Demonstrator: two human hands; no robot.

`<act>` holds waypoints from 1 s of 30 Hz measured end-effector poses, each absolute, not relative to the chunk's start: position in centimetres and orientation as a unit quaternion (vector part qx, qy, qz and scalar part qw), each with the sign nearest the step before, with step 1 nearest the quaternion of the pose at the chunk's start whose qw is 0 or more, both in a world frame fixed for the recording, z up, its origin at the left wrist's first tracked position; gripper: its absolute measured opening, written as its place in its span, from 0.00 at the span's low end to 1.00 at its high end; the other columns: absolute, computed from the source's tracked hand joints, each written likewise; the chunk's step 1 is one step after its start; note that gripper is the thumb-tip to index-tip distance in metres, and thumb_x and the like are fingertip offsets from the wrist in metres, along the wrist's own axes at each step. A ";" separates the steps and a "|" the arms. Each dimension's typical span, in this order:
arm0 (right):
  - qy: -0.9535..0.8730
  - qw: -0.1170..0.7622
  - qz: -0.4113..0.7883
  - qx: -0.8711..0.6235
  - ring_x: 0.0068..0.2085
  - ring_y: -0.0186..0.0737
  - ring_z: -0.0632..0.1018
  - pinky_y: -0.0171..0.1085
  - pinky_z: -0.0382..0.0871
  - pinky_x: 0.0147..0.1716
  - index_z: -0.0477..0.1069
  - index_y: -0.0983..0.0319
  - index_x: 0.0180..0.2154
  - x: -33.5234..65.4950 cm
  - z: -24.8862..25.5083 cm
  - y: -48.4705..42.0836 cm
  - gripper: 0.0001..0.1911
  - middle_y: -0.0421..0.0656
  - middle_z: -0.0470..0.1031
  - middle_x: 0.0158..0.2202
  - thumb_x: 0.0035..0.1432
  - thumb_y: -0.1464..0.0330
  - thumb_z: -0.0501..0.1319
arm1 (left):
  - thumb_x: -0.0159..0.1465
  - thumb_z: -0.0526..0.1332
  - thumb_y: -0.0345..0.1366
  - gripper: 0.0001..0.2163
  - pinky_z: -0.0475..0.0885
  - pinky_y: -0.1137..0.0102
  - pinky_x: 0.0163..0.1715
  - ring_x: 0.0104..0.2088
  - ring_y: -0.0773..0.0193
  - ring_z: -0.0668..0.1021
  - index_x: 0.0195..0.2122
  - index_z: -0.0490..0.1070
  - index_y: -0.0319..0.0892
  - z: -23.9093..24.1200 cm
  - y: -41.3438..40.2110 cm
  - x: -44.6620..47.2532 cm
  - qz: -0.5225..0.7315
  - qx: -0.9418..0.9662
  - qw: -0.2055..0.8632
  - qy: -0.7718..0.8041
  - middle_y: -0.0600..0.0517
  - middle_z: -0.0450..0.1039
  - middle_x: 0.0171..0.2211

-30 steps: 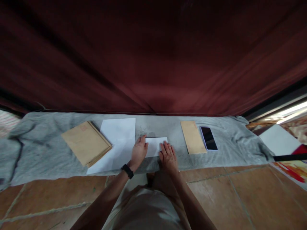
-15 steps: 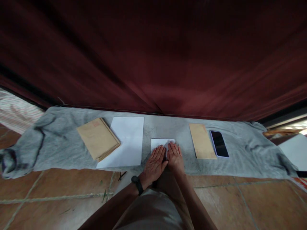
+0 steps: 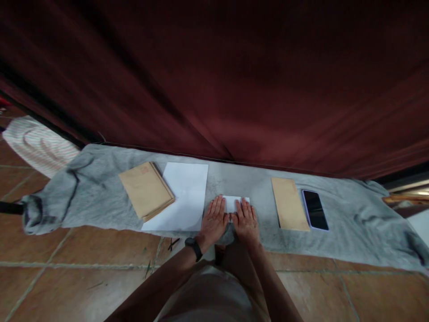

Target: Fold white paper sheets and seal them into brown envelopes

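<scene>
Both of my hands lie flat, fingers stretched out, on a small folded white paper (image 3: 233, 202) on a grey cloth (image 3: 100, 197). My left hand (image 3: 215, 220), with a black band on its wrist, covers the paper's left part. My right hand (image 3: 246, 220) covers its right part, thumbs nearly touching. Only the paper's far edge shows between and beyond the fingers.
Left of my hands lie white sheets (image 3: 184, 194) and a stack of brown envelopes (image 3: 145, 189). To the right are a single brown envelope (image 3: 289, 204) and a dark phone (image 3: 315, 209). A dark red curtain (image 3: 234, 80) hangs behind. Tiled floor (image 3: 67, 273) is in front.
My left hand slid from the paper's left edge onto it, beside the right hand. Less of the paper shows now. The view shifted, so everything sits further right and lower.
</scene>
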State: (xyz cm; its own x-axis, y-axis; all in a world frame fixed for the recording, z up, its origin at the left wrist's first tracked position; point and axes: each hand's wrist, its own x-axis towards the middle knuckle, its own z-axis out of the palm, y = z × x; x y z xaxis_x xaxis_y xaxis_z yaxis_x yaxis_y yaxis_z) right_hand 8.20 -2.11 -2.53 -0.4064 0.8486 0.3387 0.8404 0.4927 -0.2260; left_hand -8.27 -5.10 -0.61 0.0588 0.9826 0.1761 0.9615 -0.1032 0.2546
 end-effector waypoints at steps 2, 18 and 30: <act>-0.835 0.207 0.000 -0.510 0.71 0.54 0.60 0.55 0.55 0.67 0.58 0.66 0.70 8.4 -2.7 -2.1 0.29 0.58 0.56 0.71 0.74 0.60 0.49 | 0.72 0.50 0.37 0.27 0.54 0.54 0.71 0.73 0.52 0.55 0.70 0.55 0.30 -0.5 -5.0 -8.3 0.148 0.728 0.032 0.669 0.37 0.55 0.71; -0.838 0.212 0.049 -0.500 0.71 0.49 0.61 0.53 0.55 0.68 0.59 0.66 0.69 11.1 -1.7 -1.6 0.26 0.51 0.61 0.70 0.74 0.68 0.45 | 0.73 0.50 0.38 0.26 0.53 0.52 0.71 0.73 0.51 0.55 0.70 0.56 0.32 0.5 -5.3 -7.3 0.128 0.752 -0.001 0.647 0.37 0.54 0.72; -0.849 0.173 0.051 -0.496 0.70 0.48 0.62 0.51 0.56 0.68 0.59 0.64 0.69 10.5 -1.6 -2.3 0.26 0.50 0.61 0.70 0.72 0.69 0.48 | 0.72 0.54 0.48 0.32 0.52 0.55 0.71 0.73 0.53 0.52 0.72 0.50 0.38 -0.5 -9.1 -7.9 0.128 0.832 0.048 0.537 0.40 0.49 0.73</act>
State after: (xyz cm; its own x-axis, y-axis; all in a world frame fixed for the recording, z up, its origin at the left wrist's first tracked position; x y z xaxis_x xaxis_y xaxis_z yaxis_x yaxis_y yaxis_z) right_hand 10.54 -2.33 -1.59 -0.4471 0.8606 0.2438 0.8255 0.5020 -0.2581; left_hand -7.86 -9.09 -0.47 0.3895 0.9067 0.1620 0.8821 -0.4178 0.2176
